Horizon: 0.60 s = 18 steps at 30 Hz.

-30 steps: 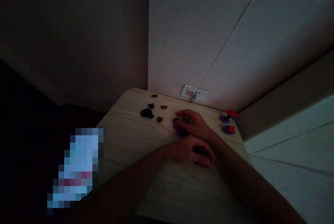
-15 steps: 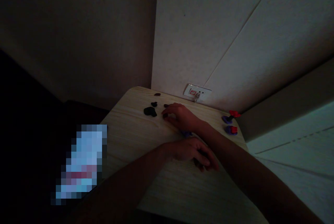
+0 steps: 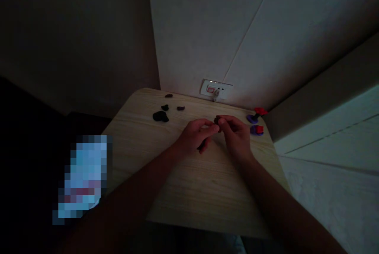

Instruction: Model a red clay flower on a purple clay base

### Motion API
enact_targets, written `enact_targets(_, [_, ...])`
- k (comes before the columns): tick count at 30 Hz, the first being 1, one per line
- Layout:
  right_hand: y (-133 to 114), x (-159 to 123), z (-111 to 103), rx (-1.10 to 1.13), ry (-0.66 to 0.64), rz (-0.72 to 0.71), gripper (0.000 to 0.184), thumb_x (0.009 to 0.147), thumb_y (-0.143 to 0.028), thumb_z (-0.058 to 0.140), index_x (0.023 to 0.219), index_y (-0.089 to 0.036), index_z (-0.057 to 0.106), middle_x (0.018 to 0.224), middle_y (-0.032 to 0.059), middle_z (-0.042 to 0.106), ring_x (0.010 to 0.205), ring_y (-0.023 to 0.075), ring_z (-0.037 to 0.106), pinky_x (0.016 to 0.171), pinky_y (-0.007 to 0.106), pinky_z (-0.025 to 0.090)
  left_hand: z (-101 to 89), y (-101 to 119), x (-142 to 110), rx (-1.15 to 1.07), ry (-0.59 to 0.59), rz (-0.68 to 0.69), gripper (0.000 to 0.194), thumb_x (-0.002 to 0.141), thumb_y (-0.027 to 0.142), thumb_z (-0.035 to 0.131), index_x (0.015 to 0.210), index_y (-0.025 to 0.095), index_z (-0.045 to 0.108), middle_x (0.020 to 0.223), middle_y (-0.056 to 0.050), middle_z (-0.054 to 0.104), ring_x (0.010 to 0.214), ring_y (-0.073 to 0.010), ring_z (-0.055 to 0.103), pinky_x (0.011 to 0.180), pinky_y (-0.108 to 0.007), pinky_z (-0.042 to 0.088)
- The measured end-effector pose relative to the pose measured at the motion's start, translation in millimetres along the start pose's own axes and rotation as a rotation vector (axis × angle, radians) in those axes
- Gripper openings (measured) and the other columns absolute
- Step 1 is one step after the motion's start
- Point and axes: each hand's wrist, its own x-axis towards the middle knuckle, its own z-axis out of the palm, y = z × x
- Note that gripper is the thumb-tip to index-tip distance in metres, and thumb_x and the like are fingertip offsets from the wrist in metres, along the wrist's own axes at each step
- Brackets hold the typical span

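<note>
My left hand (image 3: pixel 194 137) and my right hand (image 3: pixel 237 135) meet above the table, fingertips pinched around a small dark lump (image 3: pixel 217 120) that looks like modelling clay. Below the fingers of my left hand shows a red and dark piece (image 3: pixel 204 146), partly covered by that hand. To the left lie a black lump (image 3: pixel 160 116), a smaller black lump (image 3: pixel 165 107) and two small brownish pieces, one nearer (image 3: pixel 180 108) and one farther back (image 3: pixel 168 95).
On the right of the wooden table (image 3: pixel 207 202) stand a red flower shape on a purple base (image 3: pixel 257 115) and a low red and purple piece (image 3: pixel 257 129). A wall socket (image 3: pixel 216 89) with a plug sits behind. A blurred bright panel (image 3: pixel 81 175) is at left.
My right hand has drawn back from the dark pieces with a small dark lump. My left hand has turned and come up to meet it; the arms no longer overlap. The view has shifted.
</note>
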Motion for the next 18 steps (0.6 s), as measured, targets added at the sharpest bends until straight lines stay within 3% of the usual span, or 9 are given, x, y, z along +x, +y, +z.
enact_targets(5, [-4.9,-9.7,-3.9,-0.009,-0.037,0.006,0.03,0.082,-0.046,0.079,0.102,-0.023,0.074,0.101,0.0074,0.078,0.091,0.0221,0.074,0.085,0.039,0.06,1.1,-4.2,2.1,0.006,0.056,0.056,0.032,0.08,0.045,0.075,0.088,0.016,0.064,0.061,0.002,0.065,0.035,-0.0073,0.048,0.033,-0.019,0.035])
enact_targets(13, [-2.5,-15.7,-6.8,0.046,-0.097,-0.113,0.023,0.083,-0.039,0.08,0.102,-0.025,0.077,0.105,0.0058,0.074,0.09,0.0194,0.072,0.081,0.035,0.061,-6.2,-9.1,5.7,0.084,0.202,0.2,0.03,0.076,0.031,0.081,0.101,0.014,0.077,0.066,0.001,0.068,0.045,-0.0073,0.053,0.043,-0.021,0.042])
enact_targets(18, [-0.1,-16.4,-4.4,0.148,-0.105,-0.011,0.027,0.079,-0.04,0.083,0.099,-0.023,0.079,0.096,0.0047,0.079,0.084,0.0197,0.075,0.083,0.037,0.063,-8.9,-8.7,4.0,0.21,0.261,0.255,0.029,0.074,0.027,0.084,0.1,0.016,0.08,0.066,0.001,0.069,0.051,-0.0077,0.054,0.049,-0.021,0.043])
